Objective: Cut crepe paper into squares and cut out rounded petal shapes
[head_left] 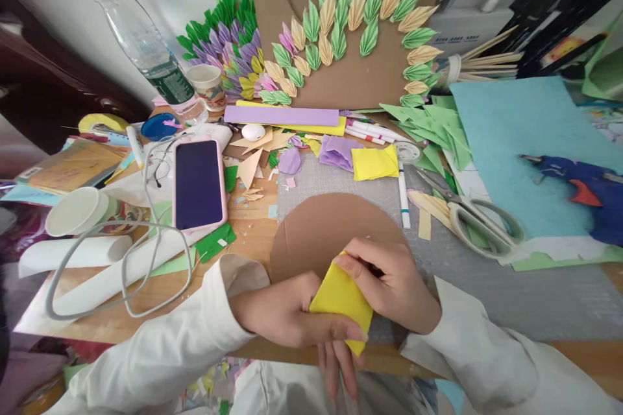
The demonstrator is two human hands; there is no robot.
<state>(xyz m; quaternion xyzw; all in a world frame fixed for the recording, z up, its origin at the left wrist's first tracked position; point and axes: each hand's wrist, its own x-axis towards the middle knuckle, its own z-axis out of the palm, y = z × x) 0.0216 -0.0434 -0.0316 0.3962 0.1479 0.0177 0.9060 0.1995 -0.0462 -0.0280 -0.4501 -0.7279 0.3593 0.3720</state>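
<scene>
A folded piece of yellow paper (341, 292) is held between both hands at the table's front edge. My left hand (296, 311) grips its lower part, thumb lying across the front and fingers behind. My right hand (394, 279) pinches the upper right edge, with the thumb on top; its other fingertips are curled out of sight. Beneath and behind the hands lies a round brown cardboard disc (311, 230) on the grey cutting mat (487, 298). Beyond the disc rest another folded yellow piece (374, 163) and a crumpled purple piece (335, 152).
Scissors (479, 220) and a blue glue gun (574, 181) lie to the right. A phone (198, 185), a white cable (129, 272) and paper cups (78, 211) are on the left. A tall bottle (150, 52) stands behind. Pleated paper leaves (372, 6) cover part of a cardboard panel (350, 78).
</scene>
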